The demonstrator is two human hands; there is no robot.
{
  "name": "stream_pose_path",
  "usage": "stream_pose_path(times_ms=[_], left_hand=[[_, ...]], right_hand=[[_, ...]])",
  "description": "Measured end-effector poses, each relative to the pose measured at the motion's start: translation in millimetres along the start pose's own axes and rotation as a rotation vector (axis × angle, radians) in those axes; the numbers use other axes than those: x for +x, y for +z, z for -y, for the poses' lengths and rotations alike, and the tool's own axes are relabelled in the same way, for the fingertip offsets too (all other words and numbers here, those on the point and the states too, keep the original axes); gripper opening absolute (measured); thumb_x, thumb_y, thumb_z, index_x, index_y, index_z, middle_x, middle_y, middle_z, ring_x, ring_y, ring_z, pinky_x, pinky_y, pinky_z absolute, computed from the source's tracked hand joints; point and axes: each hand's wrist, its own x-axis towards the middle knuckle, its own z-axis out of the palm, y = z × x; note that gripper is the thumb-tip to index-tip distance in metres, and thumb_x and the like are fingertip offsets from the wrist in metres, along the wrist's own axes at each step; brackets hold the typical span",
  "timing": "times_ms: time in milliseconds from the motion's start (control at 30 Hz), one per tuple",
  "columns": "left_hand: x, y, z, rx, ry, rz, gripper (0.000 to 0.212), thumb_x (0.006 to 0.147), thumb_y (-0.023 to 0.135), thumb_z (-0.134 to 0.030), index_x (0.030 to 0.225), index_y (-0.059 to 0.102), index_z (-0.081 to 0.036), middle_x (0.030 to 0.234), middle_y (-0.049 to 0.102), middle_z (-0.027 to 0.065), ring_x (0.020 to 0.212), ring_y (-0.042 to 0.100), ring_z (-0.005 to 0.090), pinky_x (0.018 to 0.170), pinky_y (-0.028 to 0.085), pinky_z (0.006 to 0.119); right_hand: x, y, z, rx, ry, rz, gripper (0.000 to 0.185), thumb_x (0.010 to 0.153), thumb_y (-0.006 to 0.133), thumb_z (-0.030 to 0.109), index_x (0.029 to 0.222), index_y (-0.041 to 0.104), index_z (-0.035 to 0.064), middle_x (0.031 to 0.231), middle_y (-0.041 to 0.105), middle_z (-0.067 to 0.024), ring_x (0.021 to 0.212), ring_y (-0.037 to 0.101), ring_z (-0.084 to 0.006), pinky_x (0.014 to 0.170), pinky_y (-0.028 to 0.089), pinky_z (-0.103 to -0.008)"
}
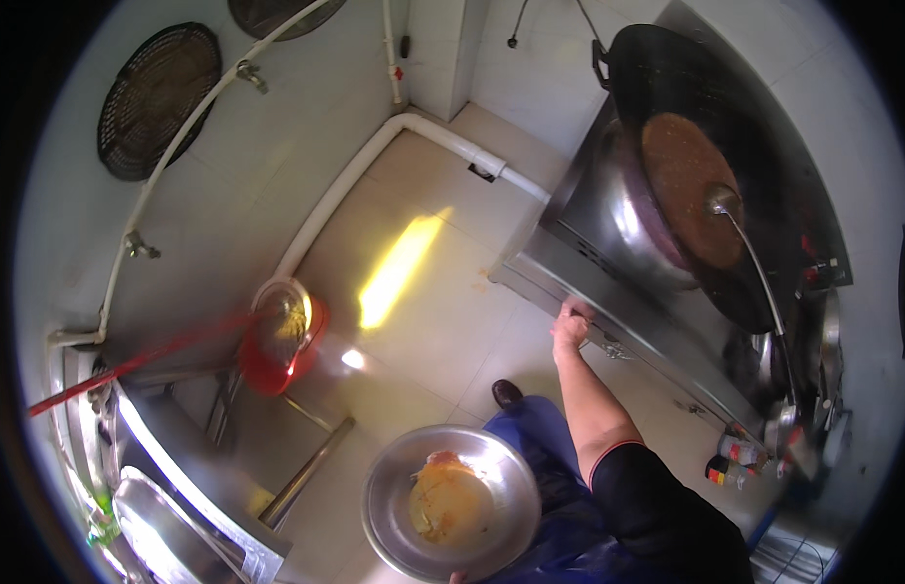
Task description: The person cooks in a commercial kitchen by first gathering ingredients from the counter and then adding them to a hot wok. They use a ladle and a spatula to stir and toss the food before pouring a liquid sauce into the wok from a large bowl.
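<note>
A wide stainless steel bowl (383, 496) is held low in front of me, with orange-yellow residue and some liquid inside. Only a fingertip of my left hand (458, 577) shows at its near rim; the rest is hidden. My right arm reaches forward, and my right hand (571, 328) is at the front panel of a steel stove (628, 314). What its fingers touch there is blurred and partly hidden. On the stove a large black wok (642, 66) holds reddish-brown sauce (682, 175). A long-handled ladle (724, 198) rests in the sauce, its handle over the wok's near rim.
On the left, a red bucket (266, 369) stands near a white drain pipe (336, 193). A steel sink (190, 438) with a basin (160, 518) is at lower left. Bottles (737, 452) stand at the stove's right end. My shoe (506, 393) is on the tiled floor (423, 358).
</note>
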Motion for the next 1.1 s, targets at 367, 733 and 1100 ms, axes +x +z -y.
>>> stream_pose_path(times_ms=[367, 733, 1100], left_hand=[[0, 29, -18, -0.002, 0.049, 0.065, 0.040, 0.078, 0.061, -0.032, 0.101, 0.064, 0.000, 0.088, 0.064, 0.0164, 0.083, 0.059, 0.0264, 0.074, 0.048, 0.039], [-26, 35, -22, -0.016, 0.178, 0.064, 0.038, 0.079, 0.062, -0.030, 0.101, 0.064, 0.000, 0.088, 0.063, 0.0160, 0.083, 0.060, 0.0259, 0.074, 0.048, 0.038], [-99, 71, -41, -0.103, 0.459, 0.124, 0.034, 0.080, 0.060, -0.019, 0.107, 0.061, 0.002, 0.097, 0.064, 0.0152, 0.088, 0.062, 0.0271, 0.079, 0.052, 0.037]], right_hand=[[10, -15, 5, 1.100, 0.557, 0.392, 0.017, 0.089, 0.056, 0.022, 0.077, 0.056, 0.0091, 0.066, 0.052, -0.0007, 0.054, 0.045, -0.0096, 0.051, 0.041, -0.0198], [17, -105, -6, 0.748, 0.539, 0.075, 0.031, 0.099, 0.046, 0.036, 0.101, 0.056, 0.0057, 0.085, 0.058, -0.0064, 0.076, 0.056, -0.0167, 0.081, 0.053, -0.0337], [-19, -173, 35, 0.085, 0.554, 0.756, 0.023, 0.094, 0.057, 0.027, 0.106, 0.053, 0.0077, 0.103, 0.063, -0.0127, 0.089, 0.064, -0.0250, 0.081, 0.055, -0.0372]])
